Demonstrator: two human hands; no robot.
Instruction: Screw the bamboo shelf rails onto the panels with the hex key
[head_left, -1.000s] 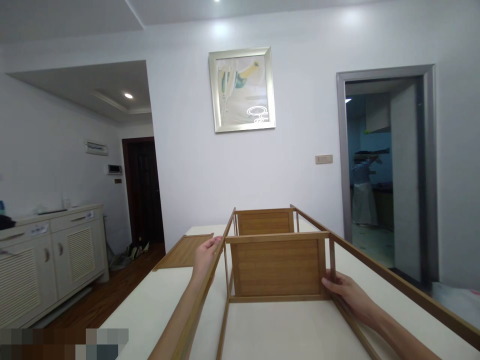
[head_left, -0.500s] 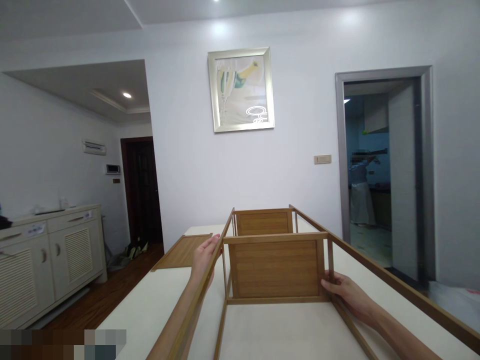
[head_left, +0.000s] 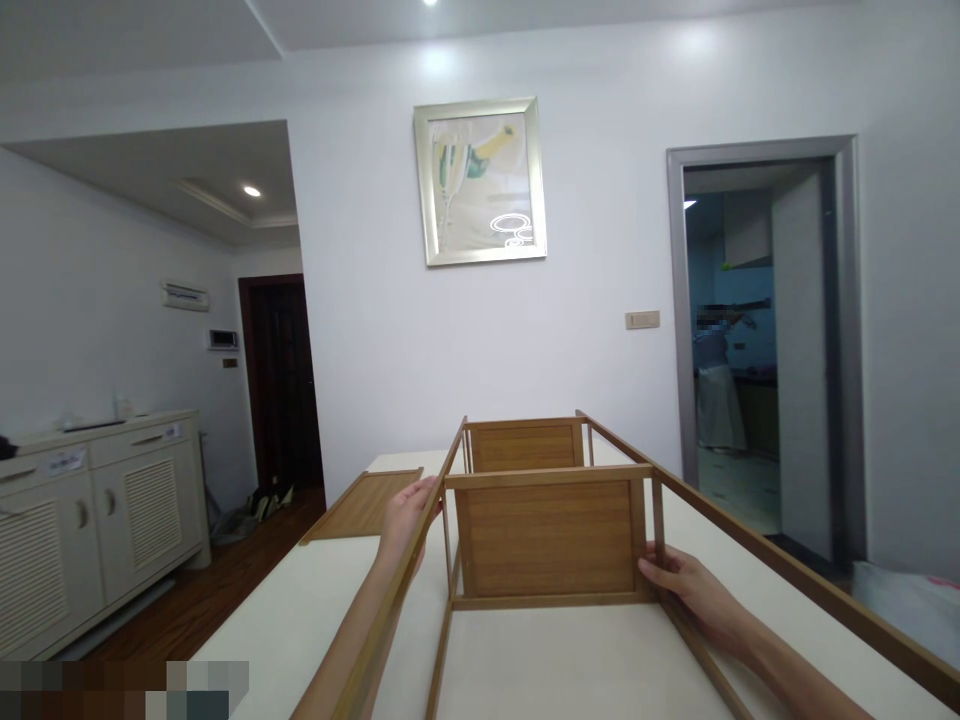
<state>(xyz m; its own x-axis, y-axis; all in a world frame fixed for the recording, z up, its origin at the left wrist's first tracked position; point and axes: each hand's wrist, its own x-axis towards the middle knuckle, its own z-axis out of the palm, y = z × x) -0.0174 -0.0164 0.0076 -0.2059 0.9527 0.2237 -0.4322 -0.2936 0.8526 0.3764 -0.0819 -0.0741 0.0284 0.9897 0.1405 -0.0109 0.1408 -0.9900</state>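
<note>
A brown wooden shelf frame (head_left: 551, 540) lies on its side on the white table, with long rails running toward me. Two shelf panels stand upright across it, a near one and a far panel (head_left: 525, 445). My left hand (head_left: 405, 515) is closed around the upper left rail beside the near panel; some of its fingers are hidden behind the rail. Low at the near panel's right edge, my right hand (head_left: 686, 585) grips the frame by the short crosspiece, thumb against the panel's side. A separate wooden panel (head_left: 364, 503) lies flat on the table to the left.
The white table (head_left: 277, 610) reaches toward the wall, where a framed picture (head_left: 480, 182) hangs. A white cabinet (head_left: 112, 520) stands at the left. Through the doorway on the right a person (head_left: 720, 390) is standing. A pale plastic bag (head_left: 907, 610) lies at the right edge.
The view has shifted very slightly. Both hands keep their places on the shelf frame, and the frame looks unmoved.
</note>
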